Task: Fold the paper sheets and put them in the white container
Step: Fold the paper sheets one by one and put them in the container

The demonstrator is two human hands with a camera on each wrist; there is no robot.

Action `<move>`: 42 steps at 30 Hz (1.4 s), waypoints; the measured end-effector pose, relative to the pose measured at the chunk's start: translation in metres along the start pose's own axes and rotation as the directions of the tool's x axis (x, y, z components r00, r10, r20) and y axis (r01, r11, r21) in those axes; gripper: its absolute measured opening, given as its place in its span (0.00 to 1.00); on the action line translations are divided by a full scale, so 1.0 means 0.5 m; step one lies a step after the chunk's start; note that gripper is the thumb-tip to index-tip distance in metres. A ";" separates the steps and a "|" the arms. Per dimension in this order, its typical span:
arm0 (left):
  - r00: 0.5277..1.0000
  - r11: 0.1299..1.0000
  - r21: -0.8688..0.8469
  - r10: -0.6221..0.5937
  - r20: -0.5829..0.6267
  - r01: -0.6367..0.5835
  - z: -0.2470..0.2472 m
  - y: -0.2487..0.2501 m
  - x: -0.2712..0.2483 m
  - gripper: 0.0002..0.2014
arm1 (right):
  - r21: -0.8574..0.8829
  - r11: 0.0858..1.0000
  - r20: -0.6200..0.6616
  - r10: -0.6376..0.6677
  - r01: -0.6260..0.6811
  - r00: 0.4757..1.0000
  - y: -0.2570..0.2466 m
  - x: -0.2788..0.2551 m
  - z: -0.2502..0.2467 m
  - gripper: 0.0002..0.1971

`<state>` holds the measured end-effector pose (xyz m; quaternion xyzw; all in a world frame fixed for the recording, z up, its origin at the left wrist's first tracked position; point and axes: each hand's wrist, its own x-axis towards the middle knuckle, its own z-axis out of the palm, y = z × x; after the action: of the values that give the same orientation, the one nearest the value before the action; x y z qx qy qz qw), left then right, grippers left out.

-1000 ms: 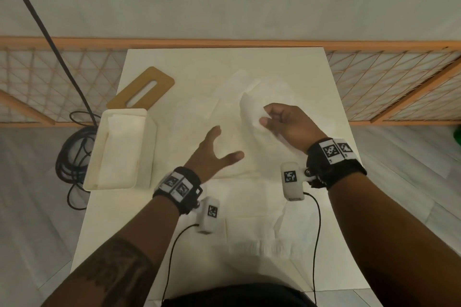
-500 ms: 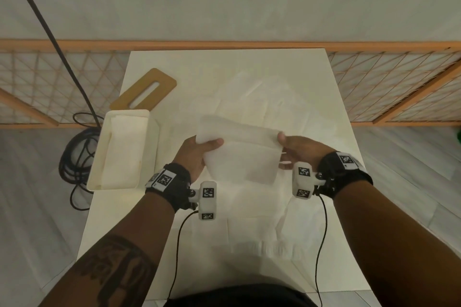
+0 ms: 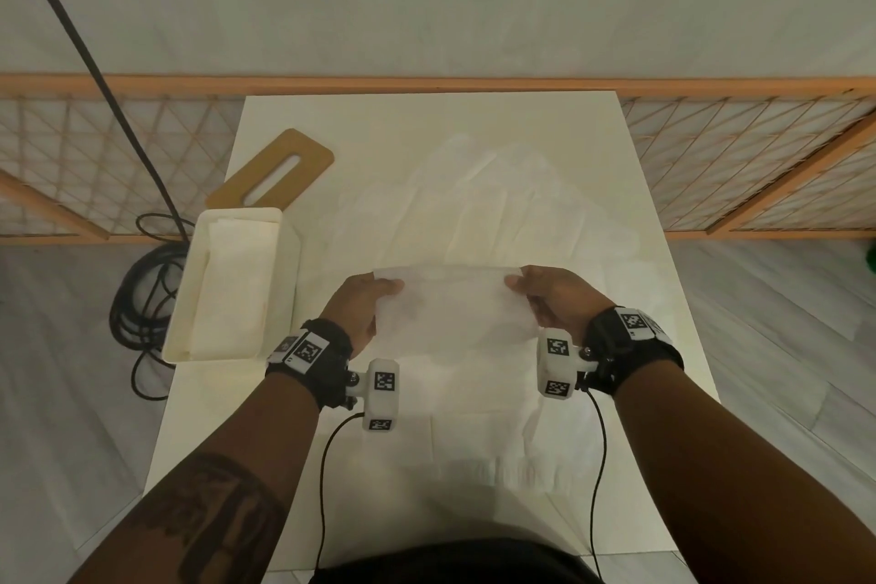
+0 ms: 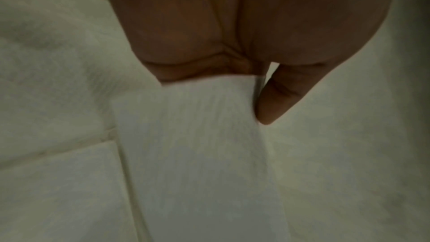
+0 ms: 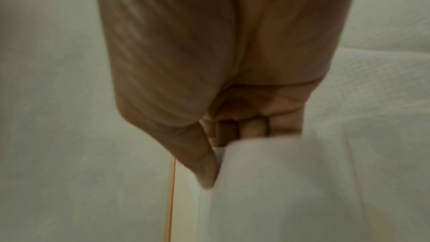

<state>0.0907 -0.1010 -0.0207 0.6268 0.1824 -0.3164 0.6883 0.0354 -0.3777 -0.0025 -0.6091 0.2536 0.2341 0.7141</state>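
Here, the left hand (image 3: 358,315) and right hand (image 3: 557,301) are each pinching a corner of a thin, soft white paper sheet (image 3: 455,313), stretching it above the tabletop (image 3: 379,119), beside the white rectangular container (image 3: 284,261).

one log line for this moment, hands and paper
left hand: pinches sheet | right hand: pinches sheet | container: holds folded paper

Bare table (image 3: 426,119) beyond; white container (image 3: 284,223) blocks left.
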 end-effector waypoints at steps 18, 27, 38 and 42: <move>0.983 1.000 0.018 -0.015 0.180 0.012 -0.030 -0.007 0.000 0.19 | 0.094 0.992 0.010 0.085 -0.086 0.996 0.010 -0.006 -0.040 0.19; 0.977 0.651 0.733 0.065 0.203 -0.196 -0.017 -0.044 0.005 0.10 | -0.431 0.901 -0.104 0.000 -0.045 0.995 0.059 0.006 -0.035 0.09; 0.966 0.309 0.915 0.079 0.246 -0.259 -0.001 -0.120 0.002 0.13 | -0.857 0.514 -0.076 -0.064 -0.032 0.995 0.108 0.007 -0.009 0.06; 0.963 0.224 0.938 0.103 0.249 -0.266 0.013 -0.133 0.000 0.13 | -0.909 0.400 -0.177 -0.110 -0.120 0.978 0.081 0.023 0.012 0.05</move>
<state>0.0457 -0.1083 -0.0696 0.9099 -0.1716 -0.3185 0.2028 0.0186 -0.3653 -0.0398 -0.9206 0.1589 0.2713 0.2316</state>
